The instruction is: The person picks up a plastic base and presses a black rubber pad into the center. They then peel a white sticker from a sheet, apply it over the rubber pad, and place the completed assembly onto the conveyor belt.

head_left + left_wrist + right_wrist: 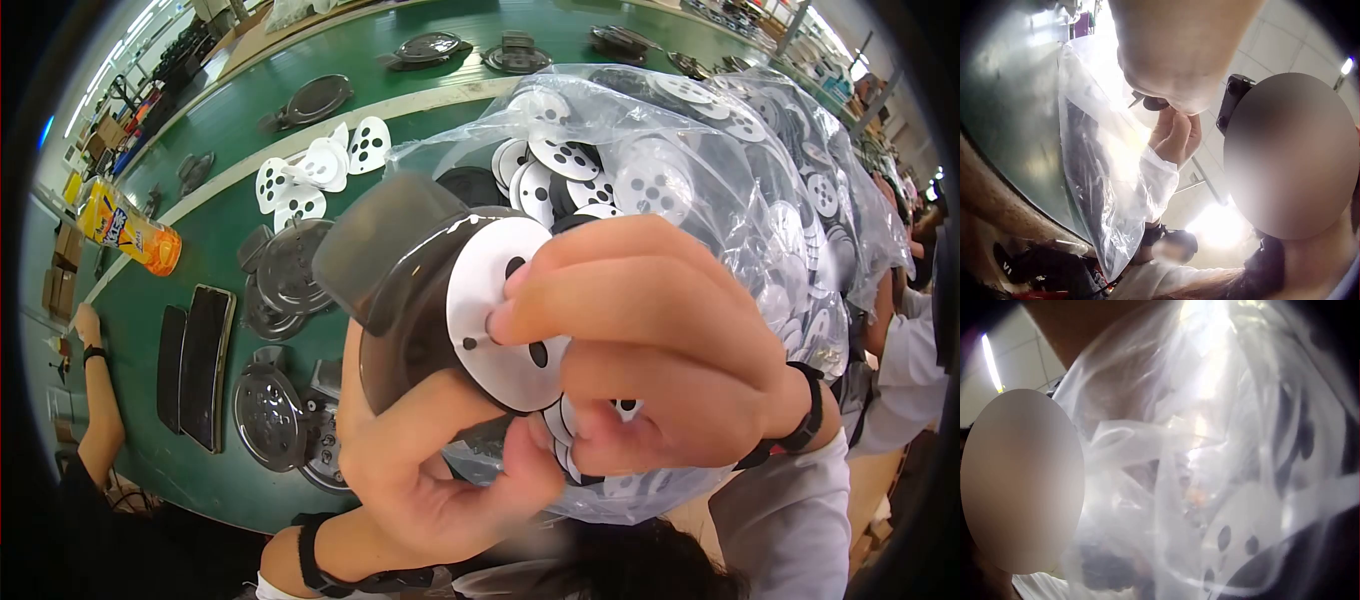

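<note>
My left hand [410,480] grips a dark translucent plastic cover [400,345], round with a squarish tab [390,240], its fingers curled round the near side. Over the cover's face lies a white disc [490,260] with black dots or holes. The right hand [670,340] pinches at this disc with its fingertips, its other fingers curled below. Just beyond both hands, a clear plastic bag [700,130] is full of similar white and black discs. In the right wrist view, the bag [1166,462] fills most of the picture and hides the fingers.
Several dark plastic covers [270,415] lie left on the green table [200,480]. Loose white pieces [325,165], two phone-like slabs [205,370] and an orange drink bottle [130,230] are there too. More covers [320,100] sit beyond a pale strip. Another person's arm [98,400] rests at left.
</note>
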Demonstrator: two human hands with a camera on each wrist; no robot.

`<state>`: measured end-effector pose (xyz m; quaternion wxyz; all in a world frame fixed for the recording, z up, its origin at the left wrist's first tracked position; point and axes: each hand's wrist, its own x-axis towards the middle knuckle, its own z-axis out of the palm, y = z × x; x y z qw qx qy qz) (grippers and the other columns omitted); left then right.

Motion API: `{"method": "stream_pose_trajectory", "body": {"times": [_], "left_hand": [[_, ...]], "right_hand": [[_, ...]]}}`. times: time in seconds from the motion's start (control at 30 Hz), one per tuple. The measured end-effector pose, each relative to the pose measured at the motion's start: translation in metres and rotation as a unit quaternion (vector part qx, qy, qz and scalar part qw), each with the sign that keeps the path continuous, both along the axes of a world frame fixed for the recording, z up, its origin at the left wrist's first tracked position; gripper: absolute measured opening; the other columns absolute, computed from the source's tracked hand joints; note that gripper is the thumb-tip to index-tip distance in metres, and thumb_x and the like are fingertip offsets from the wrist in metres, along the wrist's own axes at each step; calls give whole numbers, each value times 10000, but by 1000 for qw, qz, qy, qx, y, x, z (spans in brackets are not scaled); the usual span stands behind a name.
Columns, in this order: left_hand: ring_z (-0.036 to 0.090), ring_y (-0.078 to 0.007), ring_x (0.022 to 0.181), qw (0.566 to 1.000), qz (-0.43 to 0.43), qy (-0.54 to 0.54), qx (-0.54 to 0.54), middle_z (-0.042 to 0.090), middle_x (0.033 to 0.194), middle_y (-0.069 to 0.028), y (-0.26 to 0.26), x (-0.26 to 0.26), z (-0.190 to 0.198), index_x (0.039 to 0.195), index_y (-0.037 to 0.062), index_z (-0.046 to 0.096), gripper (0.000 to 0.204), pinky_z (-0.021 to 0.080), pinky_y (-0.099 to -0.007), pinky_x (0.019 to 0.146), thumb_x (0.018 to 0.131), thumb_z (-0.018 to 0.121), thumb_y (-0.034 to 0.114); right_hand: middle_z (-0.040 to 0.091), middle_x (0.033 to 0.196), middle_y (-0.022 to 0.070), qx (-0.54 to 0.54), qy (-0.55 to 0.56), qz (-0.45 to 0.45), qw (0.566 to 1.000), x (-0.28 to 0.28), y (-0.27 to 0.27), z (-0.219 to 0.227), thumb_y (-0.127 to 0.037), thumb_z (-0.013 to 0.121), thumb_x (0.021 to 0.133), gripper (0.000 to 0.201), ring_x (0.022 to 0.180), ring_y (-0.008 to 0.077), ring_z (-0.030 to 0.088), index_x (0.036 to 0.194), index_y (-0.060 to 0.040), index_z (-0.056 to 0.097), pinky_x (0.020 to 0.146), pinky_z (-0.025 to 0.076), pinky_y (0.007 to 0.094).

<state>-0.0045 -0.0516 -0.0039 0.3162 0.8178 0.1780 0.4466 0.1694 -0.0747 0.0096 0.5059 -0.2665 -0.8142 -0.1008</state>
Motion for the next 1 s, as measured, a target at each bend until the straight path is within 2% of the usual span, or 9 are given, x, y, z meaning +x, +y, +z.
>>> {"method": "stream_pose_trajectory", "body": {"times": [0.07, 0.17, 0.27, 0.37, 0.57, 0.67, 0.77, 0.87, 1.0], "left_hand": [[509, -235, 974, 1000, 14, 12, -18, 502, 1091, -187, -3, 0, 1, 883, -41, 538, 180, 392, -325, 832, 744, 567, 70], [528, -304, 915, 973, 41, -37, -222, 540, 1013, -189, -8, 2, 1, 761, -5, 608, 186, 405, -338, 812, 576, 608, -20], [525, -290, 917, 963, 18, -56, -263, 526, 1011, -178, -9, 1, -2, 758, -7, 603, 182, 397, -325, 810, 579, 596, -37], [520, -278, 917, 964, 33, -67, -254, 522, 1013, -172, -10, 2, -1, 760, -1, 607, 190, 397, -324, 809, 574, 599, -38], [522, -281, 905, 990, 23, -48, -128, 544, 996, -170, -5, 4, 0, 762, -5, 606, 194, 401, -324, 797, 571, 593, -39], [524, -283, 900, 979, 49, -52, -192, 554, 984, -170, -10, 4, 1, 768, -6, 607, 202, 404, -325, 794, 570, 587, -42], [525, -282, 906, 983, 55, -22, -174, 546, 1005, -171, -8, 2, 2, 777, -4, 609, 200, 405, -326, 799, 583, 586, -44], [523, -281, 918, 968, 44, -34, -244, 536, 1031, -171, -8, 2, 2, 782, -2, 607, 191, 400, -327, 813, 597, 588, -42], [519, -276, 943, 970, 34, -38, -238, 526, 1049, -173, -8, 0, 1, 782, -2, 606, 185, 390, -314, 833, 602, 596, -42]], "right_hand": [[605, 905, 214, -47, 40, 8, 998, -2, -5, 1, 68, 549, 556, 106, 677, 271, 577, 634, 35, 485, 588, 498, 315], [602, 937, 226, -87, 61, -5, 994, 1, -7, 5, 70, 579, 553, 126, 680, 244, 580, 646, 30, 504, 589, 500, 294], [595, 977, 235, -133, 38, 17, 990, 7, -7, 7, 55, 625, 548, 157, 677, 219, 578, 661, 18, 522, 589, 500, 279], [586, 1003, 239, -109, 25, 26, 993, 8, -4, 3, 39, 659, 538, 187, 671, 220, 572, 670, 3, 532, 583, 499, 285], [573, 1007, 253, -23, -63, -27, 997, 5, 0, 0, 41, 614, 542, 168, 671, 233, 564, 663, 19, 499, 559, 483, 284], [571, 1008, 251, -35, -44, -34, 998, 4, -4, 5, 46, 584, 561, 153, 670, 227, 560, 676, 24, 485, 556, 475, 289], [569, 1020, 251, -92, 4, -21, 996, 5, -6, 6, 46, 591, 574, 150, 679, 224, 564, 684, 18, 493, 549, 470, 286], [567, 1036, 250, -55, 1, -19, 998, 6, -2, 3, 30, 627, 595, 145, 681, 211, 563, 692, 7, 522, 538, 463, 274], [570, 1047, 241, -103, 9, 11, 995, 9, -3, 6, -3, 685, 588, 183, 689, 207, 565, 723, -7, 562, 538, 460, 262]]}}
